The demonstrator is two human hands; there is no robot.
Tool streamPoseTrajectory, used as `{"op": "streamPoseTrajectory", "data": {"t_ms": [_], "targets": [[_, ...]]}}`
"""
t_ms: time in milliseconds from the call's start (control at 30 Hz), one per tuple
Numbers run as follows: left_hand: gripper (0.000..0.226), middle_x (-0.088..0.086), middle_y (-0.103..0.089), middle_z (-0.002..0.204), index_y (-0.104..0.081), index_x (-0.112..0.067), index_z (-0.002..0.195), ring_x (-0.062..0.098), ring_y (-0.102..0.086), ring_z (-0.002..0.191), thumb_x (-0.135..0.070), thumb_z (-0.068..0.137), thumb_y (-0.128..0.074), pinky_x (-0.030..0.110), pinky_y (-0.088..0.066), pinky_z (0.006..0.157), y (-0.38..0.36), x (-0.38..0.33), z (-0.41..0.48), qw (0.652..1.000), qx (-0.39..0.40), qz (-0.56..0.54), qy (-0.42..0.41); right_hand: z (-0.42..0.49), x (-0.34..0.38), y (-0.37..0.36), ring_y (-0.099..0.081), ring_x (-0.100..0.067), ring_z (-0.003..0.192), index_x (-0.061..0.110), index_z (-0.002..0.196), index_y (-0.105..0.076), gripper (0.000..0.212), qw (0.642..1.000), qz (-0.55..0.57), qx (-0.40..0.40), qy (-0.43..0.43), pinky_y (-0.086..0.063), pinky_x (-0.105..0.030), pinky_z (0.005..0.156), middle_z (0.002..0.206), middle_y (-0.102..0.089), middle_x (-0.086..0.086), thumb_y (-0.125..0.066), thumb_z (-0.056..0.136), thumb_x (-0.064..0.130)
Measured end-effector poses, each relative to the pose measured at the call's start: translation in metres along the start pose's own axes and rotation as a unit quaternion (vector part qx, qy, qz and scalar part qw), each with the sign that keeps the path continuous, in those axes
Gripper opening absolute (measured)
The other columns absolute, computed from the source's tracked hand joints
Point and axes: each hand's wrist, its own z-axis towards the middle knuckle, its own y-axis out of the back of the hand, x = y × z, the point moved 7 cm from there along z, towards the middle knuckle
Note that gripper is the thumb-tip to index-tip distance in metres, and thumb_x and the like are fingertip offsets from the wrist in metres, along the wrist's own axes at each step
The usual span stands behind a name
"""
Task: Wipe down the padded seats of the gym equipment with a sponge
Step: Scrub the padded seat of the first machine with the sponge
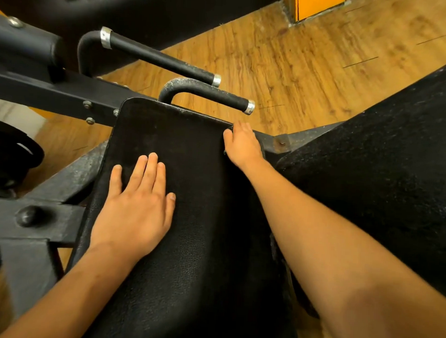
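In the middle of the frame (54, 95), the black padded seat (190, 193), grained, probably firm and fixed fast, bears the flat, relaxed left hand (135, 211), while the right hand (242, 144) covers its far right corner, gripping or not I cannot tell, no sponge showing.

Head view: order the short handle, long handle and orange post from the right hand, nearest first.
1. Short handle, just beyond the right hand gripping the seat pad's corner.
2. Long handle, farther back and left.
3. Orange post, top right, farthest.
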Motion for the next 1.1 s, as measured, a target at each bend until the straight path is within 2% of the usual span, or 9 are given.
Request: {"op": "streamPoseTrajectory", "data": {"t_ms": [233, 400, 500, 700, 800, 867, 1000, 1100], "targets": [[0.068, 0.020, -0.036, 0.158, -0.041, 0.003, 0.149, 0.032, -0.031, 0.150, -0.041, 0.100, -0.024, 0.061, -0.022, 0.117, 0.000, 0.000, 0.001, 1.000, 0.003, -0.001, 0.002, -0.006, -0.008, -0.002, -0.044, -0.034, 0.134, 0.005, 0.140, -0.046, 0.044, 1.000, 0.009, 0.001, -0.012, -0.039, -0.047, 0.109, 0.140, -0.049, -0.016, -0.035, 0.107, 0.031], [0.069, 0.020, -0.036, 0.158, -0.042, 0.002, 0.149, 0.031, -0.031, 0.150, -0.042, 0.099, -0.022, 0.062, -0.022, 0.117, 0.001, 0.000, 0.000, 1.000, 0.006, -0.013, 0.004, -0.060, -0.004, -0.001, -0.021, -0.028, 0.154, 0.004, 0.157, -0.030, 0.055, 1.000, 0.027, 0.004, 0.012, -0.021, -0.043, 0.124, 0.163, -0.031, -0.013, -0.035, 0.109, 0.031], [0.070, 0.020, -0.037, 0.158, -0.042, 0.002, 0.149, 0.031, -0.031, 0.149, -0.042, 0.099, -0.022, 0.062, -0.022, 0.116, 0.002, 0.000, 0.001, 1.000, 0.009, -0.012, 0.005, -0.094, -0.004, -0.006, -0.014, -0.026, 0.156, 0.006, 0.158, -0.028, 0.055, 0.999, 0.036, 0.003, 0.036, -0.019, -0.047, 0.125, 0.165, -0.028, -0.011, -0.035, 0.109, 0.031], [0.071, 0.019, -0.034, 0.160, -0.039, 0.001, 0.151, 0.030, -0.028, 0.151, -0.043, 0.099, -0.019, 0.061, -0.020, 0.118, 0.002, 0.000, 0.000, 1.000, 0.019, -0.009, 0.008, -0.093, -0.006, -0.011, -0.015, -0.028, 0.156, 0.005, 0.154, -0.032, 0.053, 0.999, 0.035, -0.005, 0.029, -0.022, -0.050, 0.124, 0.163, -0.030, -0.012, -0.033, 0.109, 0.032], [0.070, 0.019, -0.034, 0.160, -0.039, 0.000, 0.151, 0.029, -0.028, 0.151, -0.043, 0.099, -0.019, 0.061, -0.021, 0.118, 0.002, 0.000, 0.000, 1.000, 0.017, -0.005, 0.007, -0.081, -0.003, -0.007, -0.019, -0.031, 0.154, 0.002, 0.144, -0.041, 0.046, 0.999, 0.037, -0.015, 0.025, -0.024, -0.052, 0.122, 0.154, -0.040, -0.013, -0.033, 0.109, 0.031], [0.070, 0.019, -0.034, 0.160, -0.040, 0.001, 0.151, 0.030, -0.028, 0.151, -0.042, 0.099, -0.019, 0.061, -0.021, 0.117, 0.002, -0.001, 0.000, 1.000, 0.015, -0.005, 0.006, -0.070, -0.001, -0.004, -0.020, -0.032, 0.153, 0.002, 0.144, -0.042, 0.045, 0.999, 0.034, -0.009, 0.018, -0.025, -0.049, 0.122, 0.153, -0.040, -0.013, -0.033, 0.109, 0.030], [0.070, 0.018, -0.031, 0.161, -0.037, -0.001, 0.152, 0.029, -0.026, 0.152, -0.043, 0.100, -0.017, 0.060, -0.020, 0.118, 0.000, 0.000, 0.000, 1.000, 0.025, 0.001, 0.006, -0.053, -0.002, 0.000, -0.033, -0.033, 0.143, 0.001, 0.134, -0.047, 0.040, 1.000, 0.014, -0.011, 0.002, -0.033, -0.050, 0.115, 0.141, -0.048, -0.015, -0.035, 0.108, 0.029], [0.066, 0.017, -0.030, 0.162, -0.036, -0.001, 0.153, 0.028, -0.024, 0.153, -0.040, 0.102, -0.019, 0.060, -0.018, 0.119, 0.002, 0.000, 0.000, 1.000, 0.028, -0.003, 0.011, -0.062, -0.003, -0.002, -0.026, -0.031, 0.149, 0.004, 0.147, -0.039, 0.047, 1.000, 0.014, 0.000, -0.001, -0.030, -0.047, 0.118, 0.154, -0.040, -0.014, -0.034, 0.109, 0.032]]}}
